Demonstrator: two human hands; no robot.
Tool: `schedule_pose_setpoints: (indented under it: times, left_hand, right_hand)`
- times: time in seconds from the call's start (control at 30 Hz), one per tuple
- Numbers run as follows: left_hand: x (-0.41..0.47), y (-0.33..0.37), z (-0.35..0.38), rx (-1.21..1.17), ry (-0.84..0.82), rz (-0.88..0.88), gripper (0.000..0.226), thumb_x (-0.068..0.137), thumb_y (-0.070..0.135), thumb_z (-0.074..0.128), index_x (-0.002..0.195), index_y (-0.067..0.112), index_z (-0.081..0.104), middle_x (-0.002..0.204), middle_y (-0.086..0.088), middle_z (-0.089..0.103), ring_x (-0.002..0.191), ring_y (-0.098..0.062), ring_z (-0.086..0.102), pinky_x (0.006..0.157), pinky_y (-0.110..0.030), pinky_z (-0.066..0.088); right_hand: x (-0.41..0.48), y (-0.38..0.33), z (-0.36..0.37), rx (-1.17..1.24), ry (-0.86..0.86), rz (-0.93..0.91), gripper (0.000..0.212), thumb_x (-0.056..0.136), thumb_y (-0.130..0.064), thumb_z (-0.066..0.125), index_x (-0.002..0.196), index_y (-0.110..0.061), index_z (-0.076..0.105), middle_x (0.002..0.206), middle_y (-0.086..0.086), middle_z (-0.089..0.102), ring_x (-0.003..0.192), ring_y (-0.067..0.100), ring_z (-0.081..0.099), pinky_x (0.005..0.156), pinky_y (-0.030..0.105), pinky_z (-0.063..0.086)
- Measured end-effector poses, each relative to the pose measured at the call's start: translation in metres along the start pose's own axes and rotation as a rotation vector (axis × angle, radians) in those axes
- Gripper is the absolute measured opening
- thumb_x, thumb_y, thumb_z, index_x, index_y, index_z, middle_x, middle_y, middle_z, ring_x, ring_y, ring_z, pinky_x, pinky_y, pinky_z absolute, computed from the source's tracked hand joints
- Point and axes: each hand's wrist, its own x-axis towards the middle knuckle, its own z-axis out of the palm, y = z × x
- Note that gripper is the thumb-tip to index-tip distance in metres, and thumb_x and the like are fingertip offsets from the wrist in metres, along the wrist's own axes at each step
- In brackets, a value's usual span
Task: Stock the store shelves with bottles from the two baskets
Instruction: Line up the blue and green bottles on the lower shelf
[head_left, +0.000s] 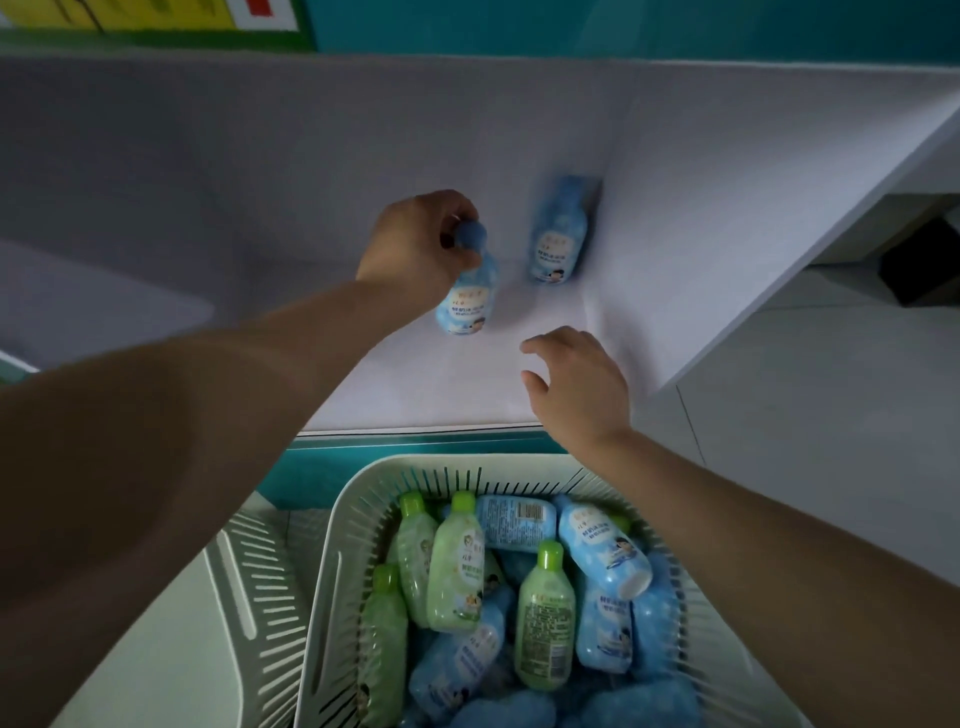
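On the smooth white shelf (260, 182), the left hand (410, 244) grips the rounded cap of a glossy pale-blue plastic bottle (467, 299). It should be set upright, label forward, beside the matching blue bottle (558, 234) at the side wall (727, 208). Further right, the right hand (576, 384) hovers spread, empty. Below, a white slatted plastic basket (353, 519) holds green and blue bottles (545, 623).

- Shelf (260, 208): plain white, greying in the shadow.
- Near bottle (467, 304) and far bottle (558, 234): pale blue with white cloudy blotches; the near one has a deeper blue cap.
- Basket (332, 571): off-white, slotted walls.
- Green bottles (454, 566): pale green, lime caps.
- Blue bottles (605, 545) in the basket: sky blue, white-speckled.
- Edge strip (415, 447): teal.
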Motion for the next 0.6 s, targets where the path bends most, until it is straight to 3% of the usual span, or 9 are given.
schedule_pose_setpoints:
  times: [0.6]
  left_hand:
    - [0.07, -0.001, 0.043, 0.118, 0.111, 0.048, 0.024, 0.08, 0.01, 0.056, 0.1, 0.014, 0.068, 0.101, -0.005, 0.07, 0.095, -0.021, 0.063, 0.081, -0.029, 0.049]
  right_hand:
    - [-0.003, 0.007, 0.018, 0.12, -0.067, 0.014, 0.03, 0.093, -0.028, 0.054, 0.122, -0.022, 0.061, 0.121, -0.006, 0.057, 0.116, 0.013, 0.048, 0.09, 0.025, 0.041]
